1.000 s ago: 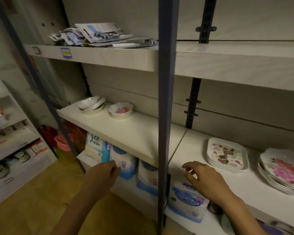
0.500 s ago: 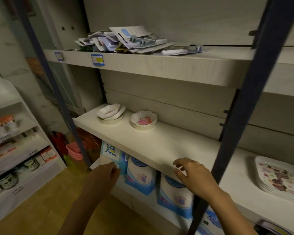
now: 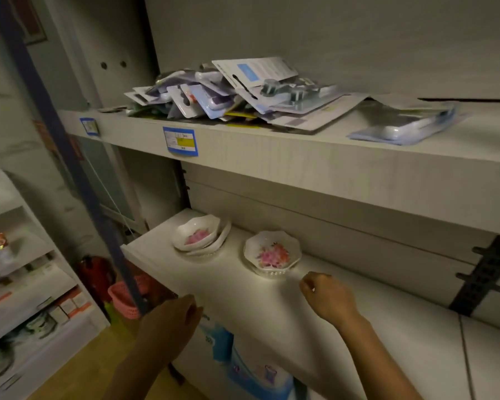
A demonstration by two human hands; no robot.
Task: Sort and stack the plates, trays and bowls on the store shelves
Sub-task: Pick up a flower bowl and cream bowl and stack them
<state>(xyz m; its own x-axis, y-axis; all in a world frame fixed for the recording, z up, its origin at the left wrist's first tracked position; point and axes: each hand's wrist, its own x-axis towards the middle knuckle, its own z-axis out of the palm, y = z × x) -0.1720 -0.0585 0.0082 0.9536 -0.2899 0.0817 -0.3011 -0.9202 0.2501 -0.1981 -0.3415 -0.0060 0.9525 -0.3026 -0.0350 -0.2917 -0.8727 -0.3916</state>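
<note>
Pink-flowered bowl on shelf; R hand curled, empty, near it, earlier spread at front edge; L hand loose, empty.

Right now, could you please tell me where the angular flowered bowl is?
In the head view, the bowl sits on the middle shelf, right of the stack of oval bowls, just beyond the right hand.

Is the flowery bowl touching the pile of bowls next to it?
Apart. The head view shows a bare strip of white shelf between the flower bowl and the stack of bowls on its left.
</note>
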